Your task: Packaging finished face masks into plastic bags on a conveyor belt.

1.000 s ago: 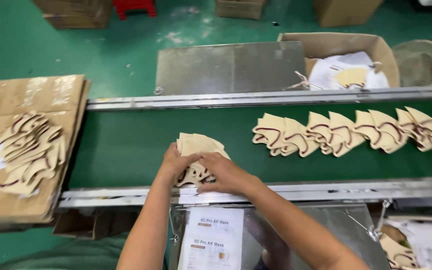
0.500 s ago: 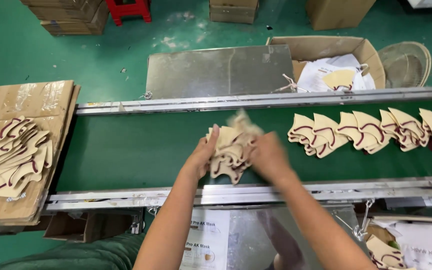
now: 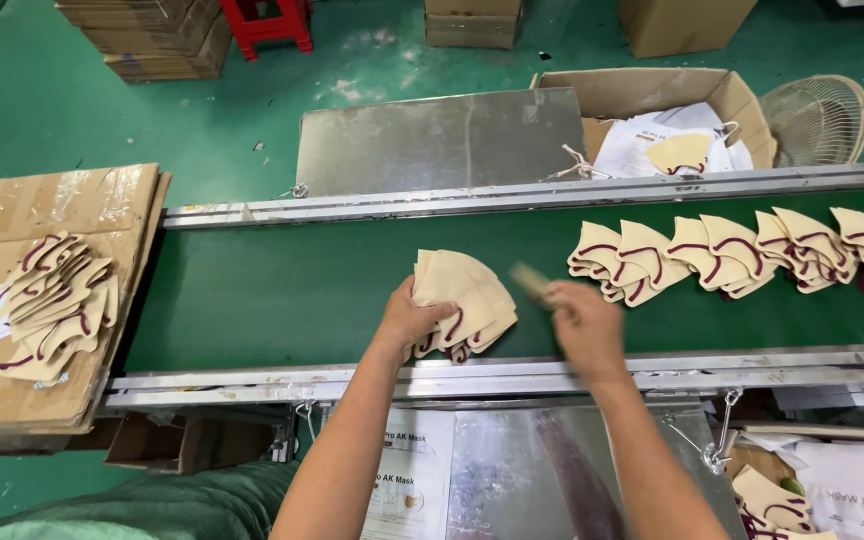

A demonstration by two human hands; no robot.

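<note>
While my left hand point(image 3: 414, 318) grips the fanned mask stack point(image 3: 464, 300), my right hand point(image 3: 584, 322), just to its right, pinches one blurred mask point(image 3: 530, 280).

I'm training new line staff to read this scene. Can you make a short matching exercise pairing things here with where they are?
Things:
1. stack of beige masks
2. row of fanned masks
3. loose pile of masks
4. single mask

Places:
A. in the open carton beyond the belt
B. on flattened cardboard at the left
C. under the left hand, mid-belt
D. on the belt, past the right hand

Pairs: 1-C, 2-D, 3-B, 4-A
</note>
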